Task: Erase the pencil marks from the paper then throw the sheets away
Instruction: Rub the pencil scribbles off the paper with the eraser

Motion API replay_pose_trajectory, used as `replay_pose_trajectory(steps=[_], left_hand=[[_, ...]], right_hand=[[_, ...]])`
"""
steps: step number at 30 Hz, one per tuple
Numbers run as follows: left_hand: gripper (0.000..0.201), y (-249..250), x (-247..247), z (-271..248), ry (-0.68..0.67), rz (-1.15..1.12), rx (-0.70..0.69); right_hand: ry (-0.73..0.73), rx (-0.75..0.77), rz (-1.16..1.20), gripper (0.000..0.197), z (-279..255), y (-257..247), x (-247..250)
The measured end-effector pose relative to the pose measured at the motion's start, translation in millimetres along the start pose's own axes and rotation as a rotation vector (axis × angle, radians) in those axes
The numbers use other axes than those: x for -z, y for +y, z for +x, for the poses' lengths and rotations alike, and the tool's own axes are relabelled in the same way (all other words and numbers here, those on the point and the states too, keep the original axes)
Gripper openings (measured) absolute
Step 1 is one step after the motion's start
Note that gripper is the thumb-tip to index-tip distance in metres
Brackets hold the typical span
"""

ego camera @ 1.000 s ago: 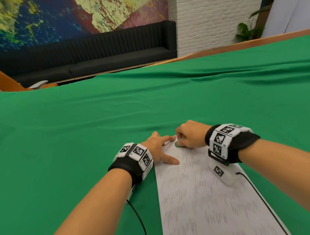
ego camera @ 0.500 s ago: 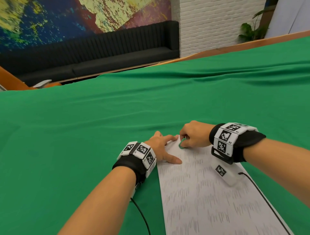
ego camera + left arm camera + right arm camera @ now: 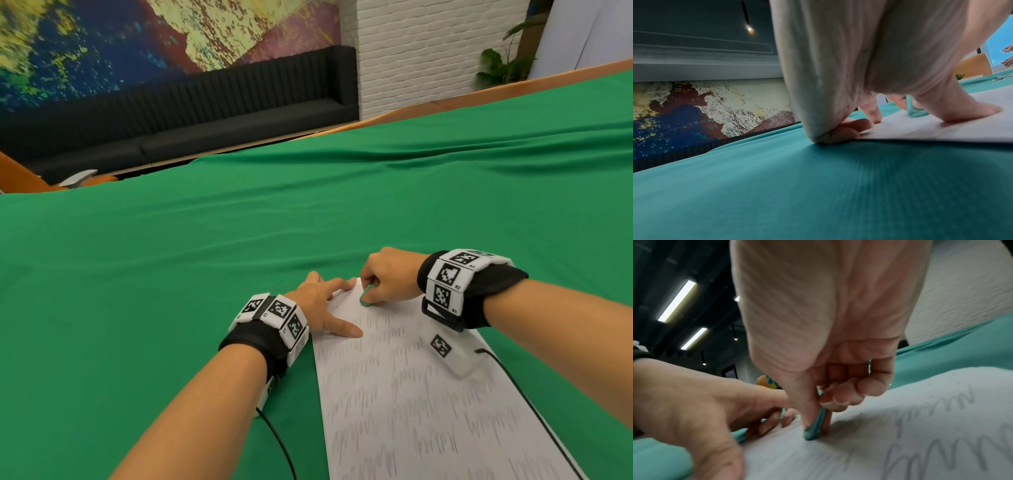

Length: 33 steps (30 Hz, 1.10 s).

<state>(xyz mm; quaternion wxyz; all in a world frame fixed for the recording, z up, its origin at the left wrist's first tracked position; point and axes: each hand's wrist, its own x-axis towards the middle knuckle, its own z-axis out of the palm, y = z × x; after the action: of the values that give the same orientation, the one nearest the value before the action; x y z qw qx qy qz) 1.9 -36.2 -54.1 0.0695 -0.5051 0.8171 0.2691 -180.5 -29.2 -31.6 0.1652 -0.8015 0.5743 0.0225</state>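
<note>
Cloth (image 3: 171,274), a bright green sheet of it, covers the whole worktop and lies in long shallow wrinkles toward the far edge, where a strip of wood trim (image 3: 513,85) shows. Beyond that edge stands a long black sofa (image 3: 205,113) under a wall mural (image 3: 102,37) of blue, yellow and red patches, with a white brick wall (image 3: 428,44) and a leafy plant (image 3: 496,65) off to the right.

On the near right part of the worktop lies the paper (image 3: 411,411), a long white sheet flat on the cloth, its long axis running from the person's body away and slightly leftward, the far narrow end under both hands. Rows of grey pencil scribble (image 3: 376,401) cross most of it; the strip at the far end looks mostly clean.

The left hand (image 3: 322,305) rests on the far left corner of the sheet, fingers spread and straight, fingertips (image 3: 972,112) pressing the paper down while the heel sits on the cloth. It grips nothing.

The right hand (image 3: 390,277) is curled, thumb and fingers pinching a small green eraser (image 3: 365,296) held nearly upright, its lower end touching the paper just beside the left forefinger. From the right wrist view the eraser (image 3: 813,430) looks thin and flat, its tip planted at the start of a scribbled row.

Black bands with white coded tags (image 3: 448,274) wrap both wrists.
</note>
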Motion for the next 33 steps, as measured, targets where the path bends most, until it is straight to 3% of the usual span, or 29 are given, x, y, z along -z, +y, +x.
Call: replay_pose_trajectory(steps=[3, 7, 11, 15, 19, 23, 27, 30, 33], left_hand=[[0.092, 1, 1, -1, -0.006, 0.0, 0.001], [0.092, 1, 1, -1, -0.007, 0.001, 0.005], [0.091, 2, 1, -2, -0.011, -0.002, 0.009], [0.092, 2, 1, -2, -0.008, 0.006, 0.012], [0.093, 1, 1, -1, -0.009, 0.008, 0.015], [0.092, 0, 0, 0, 0.0, 0.006, 0.009], [0.092, 0, 0, -1, 0.0, -0.001, 0.011], [0.093, -1, 0, 0, -0.002, 0.001, 0.011], [0.093, 1, 1, 0, -0.006, 0.0, 0.015]], right_hand=[[0.084, -0.03, -0.034, 0.016, 3, 1, -3], [-0.011, 0.013, -0.004, 0.017, -3, -1, -3], [0.07, -0.045, -0.064, 0.021, -3, 7, -4], [-0.034, 0.015, -0.032, 0.022, -9, 3, -2], [0.048, -0.019, -0.052, 0.02, -5, 5, -1], [-0.047, 0.033, -0.025, 0.022, -6, 3, -1], [0.059, 0.003, -0.072, 0.024, -2, 8, -2], [-0.032, 0.068, -0.027, 0.029, -5, 4, -3], [0.019, 0.05, -0.081, 0.015, -7, 9, 3]])
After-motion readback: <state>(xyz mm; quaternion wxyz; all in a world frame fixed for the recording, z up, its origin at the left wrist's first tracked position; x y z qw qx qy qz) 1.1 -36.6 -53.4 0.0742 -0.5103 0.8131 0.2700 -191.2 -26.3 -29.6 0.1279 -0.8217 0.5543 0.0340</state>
